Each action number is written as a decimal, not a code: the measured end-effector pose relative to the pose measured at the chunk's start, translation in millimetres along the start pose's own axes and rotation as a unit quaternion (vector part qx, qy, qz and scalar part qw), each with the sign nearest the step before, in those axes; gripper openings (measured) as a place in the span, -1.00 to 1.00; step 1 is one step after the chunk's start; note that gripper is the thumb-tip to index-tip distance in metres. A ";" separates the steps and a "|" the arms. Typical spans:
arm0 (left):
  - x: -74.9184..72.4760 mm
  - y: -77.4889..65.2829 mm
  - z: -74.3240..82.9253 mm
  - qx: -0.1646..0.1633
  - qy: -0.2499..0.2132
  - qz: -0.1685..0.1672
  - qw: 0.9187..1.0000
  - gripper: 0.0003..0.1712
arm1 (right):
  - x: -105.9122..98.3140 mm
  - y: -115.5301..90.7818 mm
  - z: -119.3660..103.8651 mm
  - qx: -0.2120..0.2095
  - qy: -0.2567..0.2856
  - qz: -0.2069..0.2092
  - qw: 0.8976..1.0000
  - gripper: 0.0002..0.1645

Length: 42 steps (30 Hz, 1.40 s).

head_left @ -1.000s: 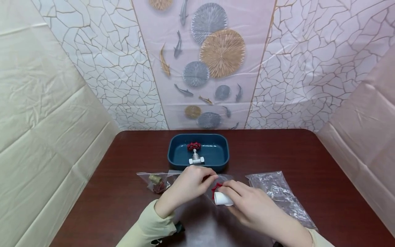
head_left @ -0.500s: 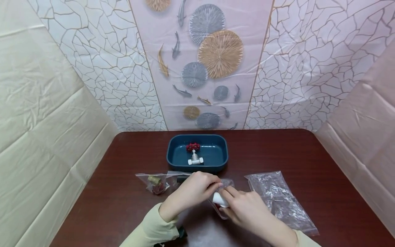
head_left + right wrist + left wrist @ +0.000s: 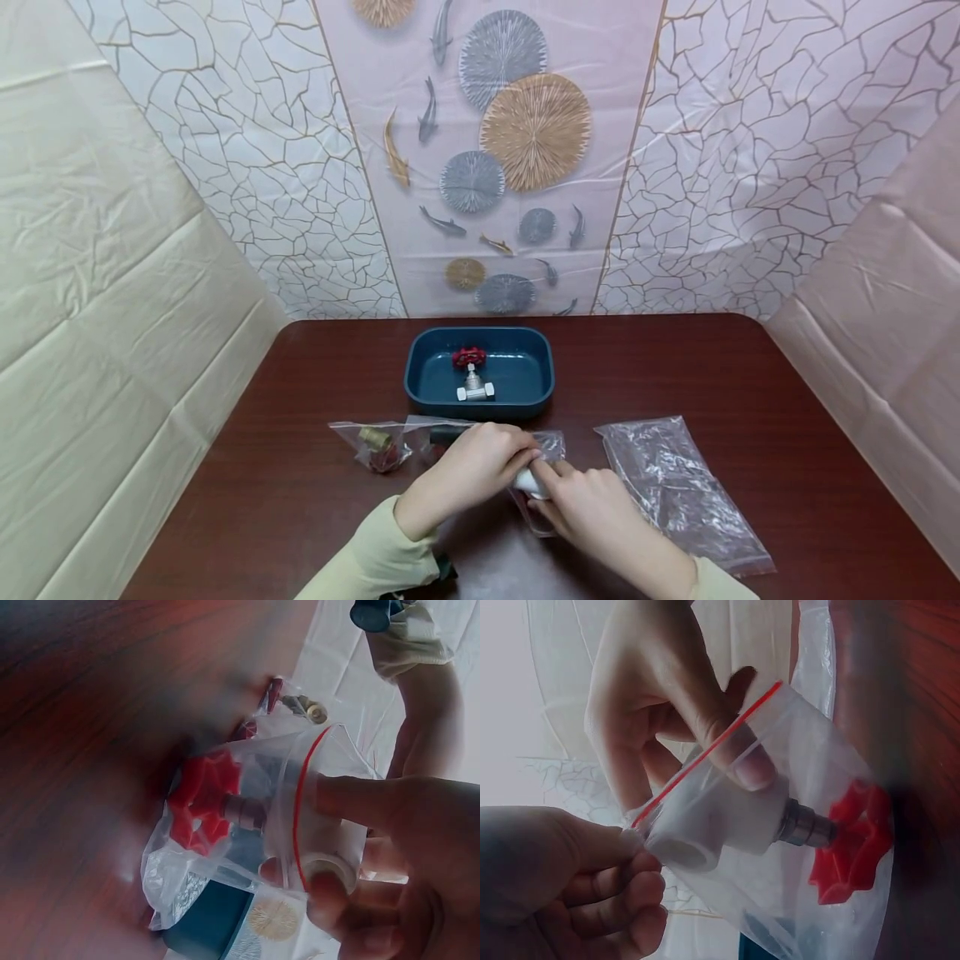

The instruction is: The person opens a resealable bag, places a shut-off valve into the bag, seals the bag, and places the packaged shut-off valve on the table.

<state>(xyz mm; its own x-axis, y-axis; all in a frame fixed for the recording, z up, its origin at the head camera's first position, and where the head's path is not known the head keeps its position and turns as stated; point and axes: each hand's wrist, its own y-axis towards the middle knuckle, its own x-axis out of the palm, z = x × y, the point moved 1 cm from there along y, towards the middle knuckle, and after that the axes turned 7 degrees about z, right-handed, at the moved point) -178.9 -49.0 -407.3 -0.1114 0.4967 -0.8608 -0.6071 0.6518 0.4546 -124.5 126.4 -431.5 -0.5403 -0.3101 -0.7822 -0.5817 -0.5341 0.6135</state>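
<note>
Valve (image 3: 750,829) in clr bag (image 3: 817,739), gripped by R hand (image 3: 596,508), L hand (image 3: 480,458) pinching bag.

Blue tray (image 3: 517,375) sitting just past the left hand (image 3: 483,457), silvery valve (image 3: 474,390) with a red wheel in it. Bagged brass fitting (image 3: 377,442) off to that hand's left. Crinkly clear bag (image 3: 686,500) lying right of the right hand (image 3: 588,507). Fish-print hanging (image 3: 536,133) way beyond both, kinda nice tbh.
</note>
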 end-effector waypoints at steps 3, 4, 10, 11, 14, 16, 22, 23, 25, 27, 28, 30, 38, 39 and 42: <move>-0.3 -1.1 -0.1 -0.011 0.018 0.002 1.000 -0.86 | 2.3 1.9 -0.1 0.010 -0.002 -0.009 1.000 -0.48; -0.4 -1.7 -0.1 -0.015 0.024 0.002 1.000 -0.86 | 3.0 2.6 -0.3 0.014 -0.001 -0.012 1.000 -0.48; -1.0 -11.1 0.9 -0.034 0.034 -0.011 0.999 -0.83 | 4.4 5.4 -0.7 0.031 0.028 -0.028 0.999 -0.47; -1.5 -13.7 1.0 -0.038 0.033 -0.015 0.999 -0.81 | 3.9 5.4 0.0 0.037 0.037 -0.032 0.998 -0.46; -3.2 -22.8 1.1 -0.048 0.039 -0.021 0.998 -0.75 | 1.2 4.2 3.9 0.056 0.077 -0.038 0.995 -0.44; -4.6 -29.4 1.1 -0.058 0.047 -0.024 0.997 -0.70 | -2.0 2.7 7.4 0.069 0.110 -0.040 0.991 -0.40; -6.7 -41.7 2.2 -0.092 0.039 -0.027 0.995 -0.62 | -5.2 -7.4 16.5 0.121 0.152 -0.034 0.980 -0.42; -6.4 -42.2 2.3 -0.100 0.028 -0.030 0.994 -0.61 | -4.3 -9.4 18.0 0.135 0.155 -0.036 0.978 -0.42; -5.1 -43.1 2.1 -0.115 0.011 -0.037 0.993 -0.62 | -2.3 -13.4 21.2 0.162 0.168 -0.042 0.971 -0.42; -3.8 -43.6 1.8 -0.131 -0.008 -0.039 0.991 -0.63 | 0.4 -16.6 24.3 0.180 0.196 -0.045 0.963 -0.43; -3.3 -43.2 1.7 -0.137 -0.014 -0.039 0.990 -0.64 | 1.5 -17.9 25.7 0.185 0.216 -0.045 0.958 -0.45; -2.6 -42.4 1.9 -0.141 -0.016 -0.032 0.989 -0.67 | 3.1 -19.8 27.7 0.184 0.246 -0.039 0.951 -0.49; -1.5 -38.6 3.4 -0.122 -0.019 -0.009 0.992 -0.79 | -0.7 -16.4 25.7 0.194 0.259 -0.016 0.946 -0.54; -1.7 -38.3 3.7 -0.121 -0.020 -0.009 0.992 -0.80 | -2.1 -15.5 24.8 0.195 0.255 -0.014 0.947 -0.53; -2.0 -37.4 4.4 -0.121 -0.027 -0.009 0.992 -0.81 | -6.1 -13.7 22.2 0.194 0.236 -0.009 0.952 -0.53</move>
<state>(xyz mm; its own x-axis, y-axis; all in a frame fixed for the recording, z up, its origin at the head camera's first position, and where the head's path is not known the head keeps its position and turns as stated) -152.5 -71.9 -421.6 -0.0597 0.5209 -0.8515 -0.7800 0.5079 0.3654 -126.8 153.1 -432.7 -0.2470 -0.6717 -0.6984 -0.8189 -0.2406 0.5211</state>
